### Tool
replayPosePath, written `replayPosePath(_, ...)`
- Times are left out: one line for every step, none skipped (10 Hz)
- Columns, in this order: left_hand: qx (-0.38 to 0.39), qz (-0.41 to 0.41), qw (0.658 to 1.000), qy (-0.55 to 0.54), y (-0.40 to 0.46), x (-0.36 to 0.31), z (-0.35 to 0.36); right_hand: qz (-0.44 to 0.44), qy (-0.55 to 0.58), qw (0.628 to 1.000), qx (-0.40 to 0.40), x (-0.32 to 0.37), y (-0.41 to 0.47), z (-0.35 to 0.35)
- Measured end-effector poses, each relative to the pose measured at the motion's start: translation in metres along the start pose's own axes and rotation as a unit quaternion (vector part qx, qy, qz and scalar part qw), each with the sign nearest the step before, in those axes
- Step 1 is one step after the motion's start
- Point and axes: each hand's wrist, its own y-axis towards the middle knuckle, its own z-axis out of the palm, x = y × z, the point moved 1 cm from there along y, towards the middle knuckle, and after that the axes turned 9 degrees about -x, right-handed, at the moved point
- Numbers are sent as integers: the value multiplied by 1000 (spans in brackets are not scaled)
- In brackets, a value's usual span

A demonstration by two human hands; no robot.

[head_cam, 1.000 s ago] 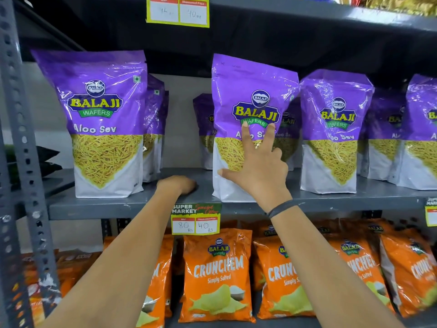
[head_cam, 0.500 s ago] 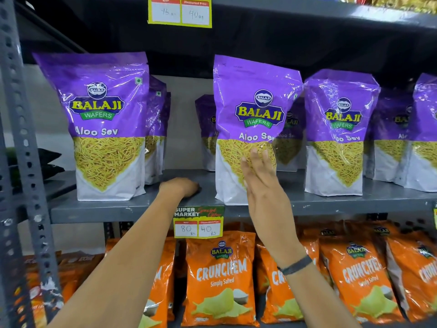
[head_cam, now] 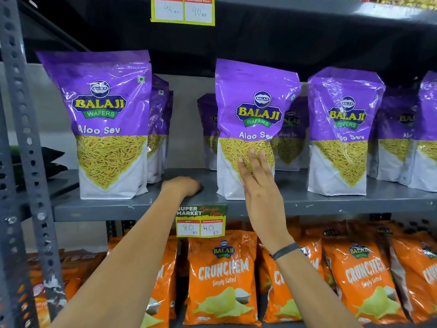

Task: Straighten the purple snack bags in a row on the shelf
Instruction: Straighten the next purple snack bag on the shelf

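Purple Aloo Sev snack bags stand upright along the grey shelf [head_cam: 307, 204]. The left bag [head_cam: 104, 124] stands at the front edge, the middle bag [head_cam: 250, 110] leans slightly, and a right bag [head_cam: 343, 129] stands beside it, with more purple bags behind. My right hand [head_cam: 257, 176] is flat, fingers together, its fingertips against the lower front of the middle bag, gripping nothing. My left hand [head_cam: 182, 187] rests curled on the shelf between the left and middle bags, fingers hidden.
A gap lies between the left and middle bags. Orange Crunchem bags [head_cam: 222, 280] fill the shelf below. A price tag [head_cam: 201, 221] hangs on the shelf edge. A perforated metal upright [head_cam: 26, 162] stands at left, and another shelf sits overhead.
My right hand slid down from the middle bag's centre and turned edge-on, now touching its lower front. The left hand stayed on the shelf.
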Motion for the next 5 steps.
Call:
replayPosePath(0, 3, 1000, -3, 0, -1, -1, 6, 9, 1000, -3, -2, 1, 6)
replayPosePath(3, 0, 1000, -6, -1, -1, -1, 8, 12, 1000, -2, -3, 1, 11)
replayPosePath(6, 4, 1000, -3, -1, -1, -2, 5, 16, 1000, -9, -6, 1, 15)
replayPosePath(3, 12, 1000, 0, 2, 0, -1, 1, 19, 1000, -20, -7, 2, 19)
replayPosePath(-3, 12, 1000, -3, 4, 0, -1, -7, 30, 999, -30, -6, 0, 15)
